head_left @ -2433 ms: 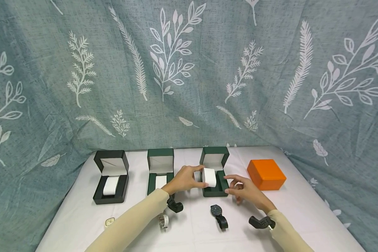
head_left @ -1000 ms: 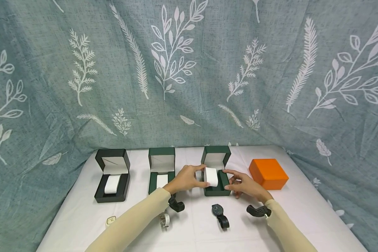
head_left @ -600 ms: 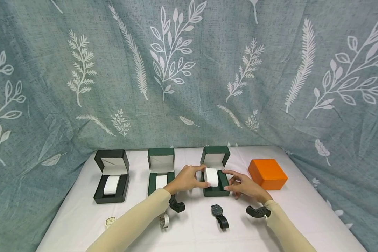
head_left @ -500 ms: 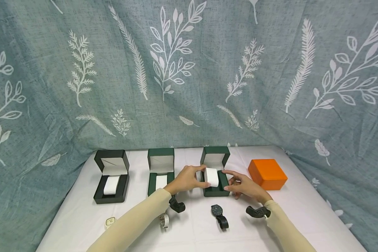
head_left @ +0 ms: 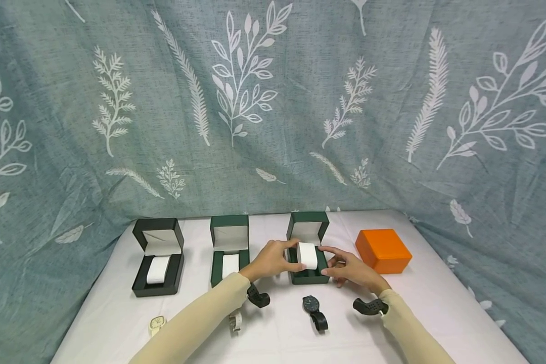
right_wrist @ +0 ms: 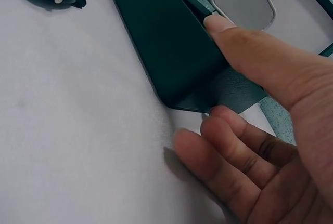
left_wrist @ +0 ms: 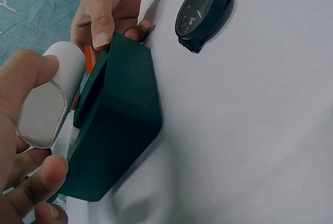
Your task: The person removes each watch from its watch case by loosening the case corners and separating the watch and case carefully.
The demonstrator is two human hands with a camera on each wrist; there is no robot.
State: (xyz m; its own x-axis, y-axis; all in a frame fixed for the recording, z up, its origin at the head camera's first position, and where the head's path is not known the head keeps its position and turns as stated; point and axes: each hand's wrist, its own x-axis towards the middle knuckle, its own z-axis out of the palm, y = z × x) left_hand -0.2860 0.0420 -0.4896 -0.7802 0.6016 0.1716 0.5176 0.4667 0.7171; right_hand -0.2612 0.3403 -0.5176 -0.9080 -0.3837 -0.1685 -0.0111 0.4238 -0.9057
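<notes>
My left hand [head_left: 273, 260] pinches a white watch cushion [head_left: 307, 256] between thumb and fingers, over the base of an open green watch box [head_left: 310, 281]. In the left wrist view the cushion [left_wrist: 44, 112] stands above the box's rim, its flat grey end facing the thumb side. My right hand [head_left: 352, 270] holds the box at its right side. In the right wrist view the thumb lies on the rim of the green box [right_wrist: 161, 42] and curled fingers lie against its outer wall. A black wristwatch [head_left: 315, 312] lies in front of the box.
Another open green watch box [head_left: 217, 268] and an open black watch box [head_left: 156, 289], each with a white cushion, stand left. An orange box [head_left: 384, 251] is at right. A square-faced pale watch [head_left: 156, 324] and a white-and-silver watch [head_left: 235, 321] lie near my left sleeve.
My right hand has moved in from beside the green box to hold its right side. The cushion in my left hand has shifted slightly right over the base.
</notes>
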